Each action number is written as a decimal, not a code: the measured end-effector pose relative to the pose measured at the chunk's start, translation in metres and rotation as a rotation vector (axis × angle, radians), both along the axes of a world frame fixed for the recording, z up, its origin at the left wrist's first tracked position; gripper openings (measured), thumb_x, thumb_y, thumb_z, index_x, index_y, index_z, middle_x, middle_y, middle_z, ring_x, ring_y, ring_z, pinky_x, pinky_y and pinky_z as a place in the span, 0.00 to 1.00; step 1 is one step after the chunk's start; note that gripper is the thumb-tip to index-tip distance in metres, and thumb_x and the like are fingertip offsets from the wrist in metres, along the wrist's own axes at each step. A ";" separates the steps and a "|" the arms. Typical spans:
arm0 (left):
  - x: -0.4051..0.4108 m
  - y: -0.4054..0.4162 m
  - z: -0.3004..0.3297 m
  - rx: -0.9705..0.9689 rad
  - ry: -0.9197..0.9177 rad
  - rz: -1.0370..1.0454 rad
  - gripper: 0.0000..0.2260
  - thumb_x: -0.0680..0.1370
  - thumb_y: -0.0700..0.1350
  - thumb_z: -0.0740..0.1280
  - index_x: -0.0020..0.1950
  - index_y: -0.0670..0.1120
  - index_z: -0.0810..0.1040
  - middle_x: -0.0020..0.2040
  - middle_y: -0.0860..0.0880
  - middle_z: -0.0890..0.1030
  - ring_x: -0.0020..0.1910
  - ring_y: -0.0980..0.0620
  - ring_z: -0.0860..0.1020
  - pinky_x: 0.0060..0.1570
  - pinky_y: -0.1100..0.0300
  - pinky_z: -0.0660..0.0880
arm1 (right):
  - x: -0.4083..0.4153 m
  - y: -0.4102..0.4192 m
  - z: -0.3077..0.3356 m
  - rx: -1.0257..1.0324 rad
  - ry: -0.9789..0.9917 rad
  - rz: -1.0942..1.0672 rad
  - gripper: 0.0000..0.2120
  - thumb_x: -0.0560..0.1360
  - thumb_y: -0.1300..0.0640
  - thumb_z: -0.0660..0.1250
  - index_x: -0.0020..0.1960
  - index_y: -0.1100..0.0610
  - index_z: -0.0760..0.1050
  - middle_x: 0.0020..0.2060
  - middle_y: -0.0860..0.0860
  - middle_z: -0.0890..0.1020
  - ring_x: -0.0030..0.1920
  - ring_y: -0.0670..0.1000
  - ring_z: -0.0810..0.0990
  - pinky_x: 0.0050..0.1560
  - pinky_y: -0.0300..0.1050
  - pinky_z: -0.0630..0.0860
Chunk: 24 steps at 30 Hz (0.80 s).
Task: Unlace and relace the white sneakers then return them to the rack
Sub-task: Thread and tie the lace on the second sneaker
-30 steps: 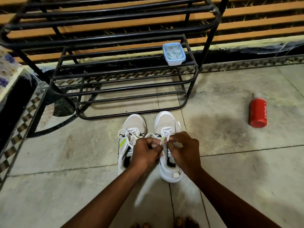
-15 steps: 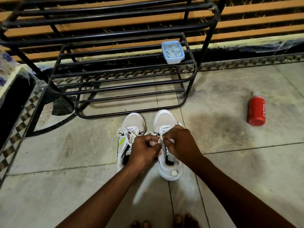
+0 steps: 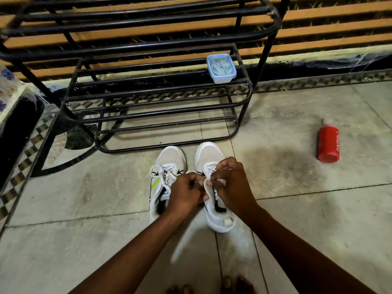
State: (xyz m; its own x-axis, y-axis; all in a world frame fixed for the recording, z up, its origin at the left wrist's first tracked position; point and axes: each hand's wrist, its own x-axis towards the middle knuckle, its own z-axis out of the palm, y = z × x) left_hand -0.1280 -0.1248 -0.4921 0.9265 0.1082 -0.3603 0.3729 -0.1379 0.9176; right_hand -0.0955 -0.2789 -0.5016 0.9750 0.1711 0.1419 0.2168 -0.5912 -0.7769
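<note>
Standing side by side on the tiled floor (image 3: 84, 198), toes toward the black metal shoe rack (image 3: 161, 96), are two white sneakers. The left sneaker (image 3: 167, 164) shows a lime-green stripe on its side and a loose tangle of white lace over its tongue; no hand touches it. The right sneaker (image 3: 212, 153) lies just beside it, with both hands gathered over its lacing area.

The left hand (image 3: 185, 193) has its fingers curled tightly together, and the right hand (image 3: 232, 184) has its fingers bent inward, pinching at the pale tongue or lace (image 3: 206, 183) of the right sneaker. The two hands meet almost knuckle to knuckle above the shoe's opening. Whether the strip pinched between them is the lace itself or the edge of the tongue cannot be told, since the hands cover most of it. The heel of the right sneaker, with a small pull tab, shows below the right wrist.

On the rack's middle shelf, near its right end, sits a small clear plastic container with a blue rim (image 3: 221, 68). The rack's other bars carry nothing that can be seen. Well apart to the right, a red bottle (image 3: 328, 144) with white lettering lies on its side on the floor. Bare toes show at the bottom edge.
</note>
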 end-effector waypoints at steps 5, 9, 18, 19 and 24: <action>0.005 -0.003 -0.002 0.115 -0.045 0.015 0.01 0.71 0.41 0.70 0.40 0.45 0.82 0.39 0.45 0.85 0.40 0.41 0.86 0.42 0.46 0.85 | -0.001 -0.005 0.000 0.144 0.004 -0.007 0.06 0.67 0.72 0.75 0.41 0.67 0.80 0.43 0.31 0.78 0.46 0.34 0.78 0.53 0.29 0.69; 0.006 -0.004 0.000 0.187 -0.071 0.000 0.07 0.77 0.31 0.66 0.42 0.41 0.77 0.38 0.45 0.83 0.37 0.46 0.85 0.37 0.46 0.85 | -0.008 -0.013 -0.012 0.024 -0.136 -0.071 0.12 0.67 0.63 0.78 0.47 0.57 0.80 0.50 0.47 0.75 0.50 0.45 0.78 0.53 0.36 0.73; 0.020 0.022 0.035 0.769 -0.523 -0.109 0.11 0.74 0.30 0.61 0.46 0.46 0.69 0.39 0.46 0.79 0.38 0.44 0.78 0.37 0.46 0.76 | -0.018 -0.023 -0.032 -0.104 -0.114 -0.155 0.09 0.71 0.56 0.76 0.46 0.54 0.77 0.45 0.47 0.75 0.49 0.52 0.76 0.46 0.46 0.74; 0.026 0.033 0.039 0.734 -0.532 -0.011 0.11 0.73 0.29 0.60 0.46 0.46 0.69 0.38 0.47 0.80 0.38 0.47 0.79 0.38 0.47 0.77 | -0.018 -0.023 -0.033 -0.107 -0.122 -0.149 0.08 0.71 0.56 0.76 0.46 0.54 0.77 0.45 0.47 0.75 0.50 0.52 0.76 0.47 0.44 0.73; 0.051 0.040 0.061 -0.082 -0.190 0.282 0.13 0.79 0.29 0.50 0.48 0.44 0.67 0.41 0.41 0.86 0.41 0.40 0.86 0.49 0.41 0.81 | -0.018 -0.021 -0.038 -0.066 -0.106 -0.164 0.12 0.70 0.58 0.78 0.51 0.56 0.81 0.53 0.48 0.79 0.56 0.51 0.78 0.53 0.34 0.70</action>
State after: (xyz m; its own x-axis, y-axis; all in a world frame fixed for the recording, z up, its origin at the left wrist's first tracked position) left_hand -0.0773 -0.0846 -0.4315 0.9155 0.3475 -0.2025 0.2074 0.0235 0.9780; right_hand -0.1131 -0.2996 -0.5400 0.9707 0.0232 0.2393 0.1920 -0.6740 -0.7134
